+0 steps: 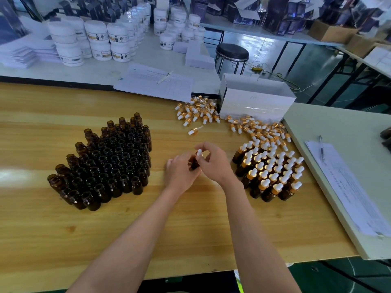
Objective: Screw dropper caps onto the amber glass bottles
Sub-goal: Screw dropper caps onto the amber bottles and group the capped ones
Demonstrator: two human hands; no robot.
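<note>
At the middle of the wooden table (63, 240), my left hand (181, 173) grips a small amber bottle (194, 163) by its body. My right hand (215, 162) pinches the white-bulbed dropper cap (199, 152) that sits on the bottle's neck. To the left stands a dense block of open amber bottles (108, 161). On the right stands a cluster of capped bottles (273, 174) with gold collars and white bulbs. Loose dropper caps (196, 113) lie scattered behind, and more loose caps (260, 129) trail toward the capped cluster.
A white box (256, 102) stands behind the loose caps. Paper sheets with a pen (156, 81) lie at the back. A second sheet and pen (338, 176) rest on the pale side table at right. White jars (97, 39) and a black stool (232, 52) are farther back.
</note>
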